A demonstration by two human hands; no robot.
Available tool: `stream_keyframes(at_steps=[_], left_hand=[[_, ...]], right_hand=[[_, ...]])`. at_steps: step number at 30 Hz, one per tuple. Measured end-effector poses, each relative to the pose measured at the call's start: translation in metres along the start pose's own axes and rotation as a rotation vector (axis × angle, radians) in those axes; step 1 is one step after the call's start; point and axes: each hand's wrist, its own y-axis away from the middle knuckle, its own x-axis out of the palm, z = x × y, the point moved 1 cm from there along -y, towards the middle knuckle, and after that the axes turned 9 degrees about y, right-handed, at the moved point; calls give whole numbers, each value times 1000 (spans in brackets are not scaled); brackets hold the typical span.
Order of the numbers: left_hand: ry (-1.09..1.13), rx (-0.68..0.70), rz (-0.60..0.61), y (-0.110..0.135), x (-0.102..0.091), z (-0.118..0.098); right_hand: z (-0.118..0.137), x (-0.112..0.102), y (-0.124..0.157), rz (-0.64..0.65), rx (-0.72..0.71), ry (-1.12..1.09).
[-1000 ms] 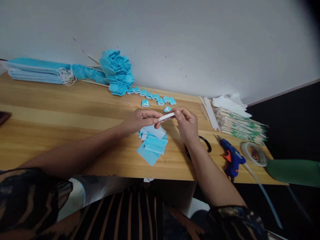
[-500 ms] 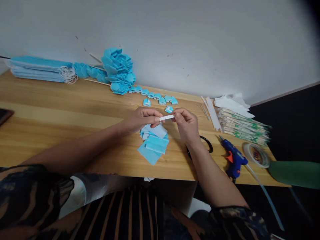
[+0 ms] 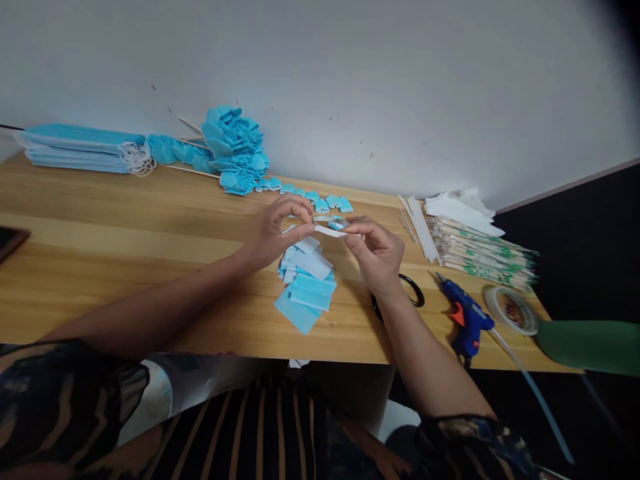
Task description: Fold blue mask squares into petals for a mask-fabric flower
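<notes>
My left hand (image 3: pixel 277 233) and my right hand (image 3: pixel 376 251) meet above the wooden table (image 3: pixel 125 227), each pinching one end of a small white strip (image 3: pixel 328 231). The left fingers arch over the strip's left end, the right thumb and forefinger grip its right end. Just below the hands lies a loose pile of cut blue mask pieces (image 3: pixel 306 285). A row of small folded blue pieces (image 3: pixel 320 199) lies right behind the hands.
Stacked blue face masks (image 3: pixel 80 148) and blue mask flowers on sticks (image 3: pixel 233 148) sit at the back left. To the right are black scissors (image 3: pixel 407 291), a blue glue gun (image 3: pixel 465 319), a tape roll (image 3: pixel 510 309), wrapped chopsticks (image 3: pixel 480 252) and white strips (image 3: pixel 423 230).
The strip has tilted from rising rightward to sloping slightly down. My left fingers lifted and arched over its left end; my right hand turned a little.
</notes>
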Motion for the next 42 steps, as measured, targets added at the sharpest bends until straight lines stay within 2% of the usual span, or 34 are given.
stream_keyframes(at_steps=[2,5,9,13,16,21,25,28,30,33,37,40,42], left_hand=[[-118,65,17,-1,-2,-1],[-189,99,52,1,-3,-3],[-179,108,110,4,-3,-5],[-190,119,96,4,-3,-5],[-283,111,47,3,-2,-5],[-349,110,33,3,-1,-16],[-188,5,96,2,1,-26],[-59,-111,159,2,1,-26],[5,-170,160,3,0,-22],[117,-265,56,5,-1,-15],[391,-444,-142,4,1,-5],[601,-535,-241,0,4,-3],[696,-572,-281,-2,5,-2]], right_hand=[[2,0,-1,-26,-98,132],[2,1,-1,-23,-166,277],[1,2,-1,-21,-224,300],[1,2,0,-33,-272,275],[2,2,0,-11,-246,278],[4,2,-2,31,-103,312],[3,2,-2,50,-59,275],[0,4,-1,58,-92,209],[-1,4,-3,59,-131,181],[3,-3,-9,55,-144,258],[20,-36,-9,40,-18,523],[27,-68,14,156,68,748],[23,-85,36,302,99,932]])
